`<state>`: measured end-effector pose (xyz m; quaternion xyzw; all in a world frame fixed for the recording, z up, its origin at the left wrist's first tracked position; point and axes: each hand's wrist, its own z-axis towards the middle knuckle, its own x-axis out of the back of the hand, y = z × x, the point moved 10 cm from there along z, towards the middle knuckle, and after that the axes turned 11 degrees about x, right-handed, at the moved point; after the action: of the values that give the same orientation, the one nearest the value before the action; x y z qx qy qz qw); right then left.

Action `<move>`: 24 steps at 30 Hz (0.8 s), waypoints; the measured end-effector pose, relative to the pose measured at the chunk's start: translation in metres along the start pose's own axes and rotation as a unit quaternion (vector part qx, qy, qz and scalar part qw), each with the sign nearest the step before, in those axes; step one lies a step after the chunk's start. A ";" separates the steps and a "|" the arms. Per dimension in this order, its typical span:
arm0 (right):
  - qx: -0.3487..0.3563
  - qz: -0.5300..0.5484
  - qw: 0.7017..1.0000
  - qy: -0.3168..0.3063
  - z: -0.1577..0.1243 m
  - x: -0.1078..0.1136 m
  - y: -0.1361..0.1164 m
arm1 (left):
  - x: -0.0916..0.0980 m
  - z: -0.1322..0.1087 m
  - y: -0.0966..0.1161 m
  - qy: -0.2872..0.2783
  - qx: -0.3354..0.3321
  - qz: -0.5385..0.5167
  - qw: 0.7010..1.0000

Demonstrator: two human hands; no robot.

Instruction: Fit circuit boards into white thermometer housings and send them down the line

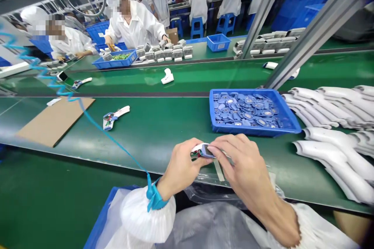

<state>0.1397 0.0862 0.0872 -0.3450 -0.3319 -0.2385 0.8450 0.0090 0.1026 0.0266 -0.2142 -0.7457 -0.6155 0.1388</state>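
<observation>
My left hand (pixel 183 163) grips a partly built infrared thermometer (pixel 201 149) with a white and blue housing, its red and green wires showing at the open end. On the same piece, my right hand (pixel 244 161) closes with thumb and fingers around the blue side by a dark window. Much of the thermometer is hidden by my fingers. A blue wrist strap (pixel 156 196) with a coiled cord circles my left wrist. Farther left, another open thermometer (pixel 112 117) lies on the green bench with its wiring exposed.
Just beyond my right hand stands a blue tray (pixel 254 130) of blue plastic covers. White housing shells (pixel 330 148) are stacked at right. A cardboard sheet (pixel 55 122) lies left. Past it, a green belt (pixel 131 81) carries several pieces; co-workers (pixel 134 23) sit opposite. A metal post (pixel 315 27) slants at right.
</observation>
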 end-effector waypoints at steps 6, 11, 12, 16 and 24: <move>-0.071 0.055 0.996 -0.006 -0.006 0.000 0.022 | 0.003 0.008 -0.015 0.025 0.030 -0.018 0.999; -0.056 0.069 0.996 -0.030 -0.003 -0.013 0.030 | -0.010 0.005 -0.015 -0.050 0.042 -0.085 0.994; -0.049 0.052 0.997 -0.031 -0.004 -0.014 0.027 | -0.012 0.004 -0.013 -0.053 0.041 -0.078 0.995; -0.026 -0.040 0.998 -0.036 -0.004 -0.012 0.010 | -0.016 0.004 -0.010 -0.047 0.043 -0.019 0.998; -0.080 -0.247 0.962 -0.081 -0.062 0.029 0.080 | -0.007 0.022 -0.040 -0.018 0.157 -0.138 0.978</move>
<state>0.2345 0.0870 0.0406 -0.3370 -0.4535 -0.4370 0.6998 -0.0035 0.1170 -0.0155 -0.0961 -0.8577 -0.5001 0.0712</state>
